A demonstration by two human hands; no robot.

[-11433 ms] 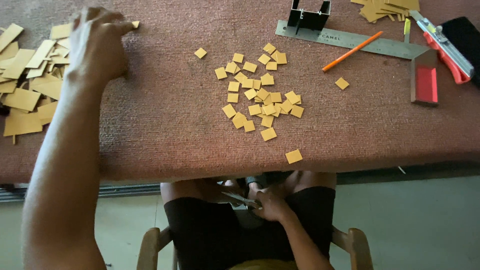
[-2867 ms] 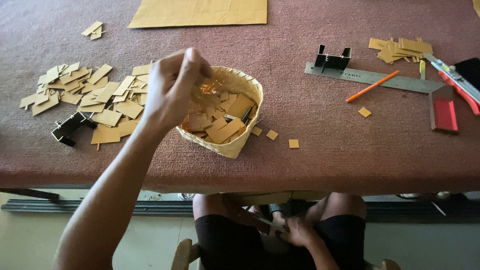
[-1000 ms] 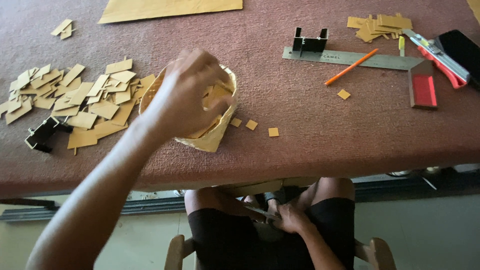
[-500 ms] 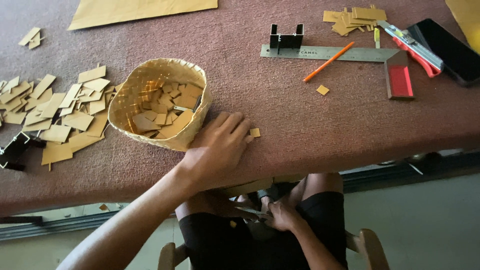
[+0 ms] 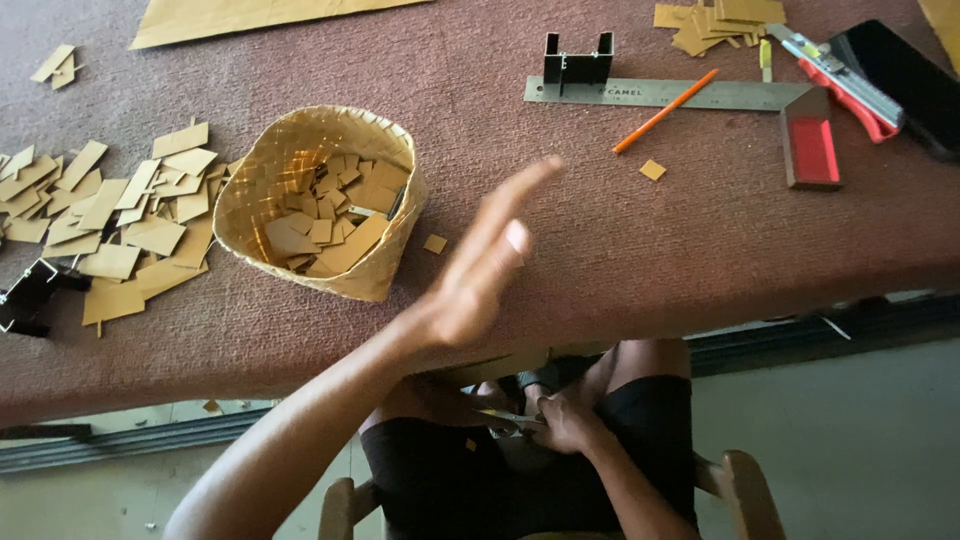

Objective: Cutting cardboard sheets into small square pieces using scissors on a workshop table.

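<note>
Head view, looking down: a counter [image 5: 640,250] with a maroon cloth is carrying everything listed below.

Left hand [image 5: 480,265]: hovering over the counter's near edge, fingers spread apart and blurred, holding nothing. It is sitting just right of the basket, not touching it.

Right hand [image 5: 565,420]: resting down in the lap below the counter, closed around scissors [image 5: 505,420].

Basket [image 5: 320,200]: woven, tan, standing upright left of centre, holding a heap of cut card pieces [image 5: 330,215]. One small square [image 5: 435,243] is lying on the cloth just beside its right wall.

Card scraps [image 5: 120,225]: a loose spread of tan pieces is lying left of the basket, some touching its side. A black clip [image 5: 35,295] is sitting at the spread's near left end.

Card sheet [image 5: 260,15]: large, tan, lying along the far edge.

Ruler [image 5: 665,93]: steel, lying flat at far right of centre, with a black bracket [image 5: 578,62] standing on its left end and an orange pencil [image 5: 665,112] lying slantwise across it. Another small square [image 5: 652,169] is lying near the pencil's tip.

Red block [image 5: 810,150]: lying at the ruler's right end.

Knife [image 5: 835,80]: red-handled cutter, lying far right, beside a black slab [image 5: 900,80]. More card offcuts [image 5: 710,25] are piling behind the ruler.
</note>
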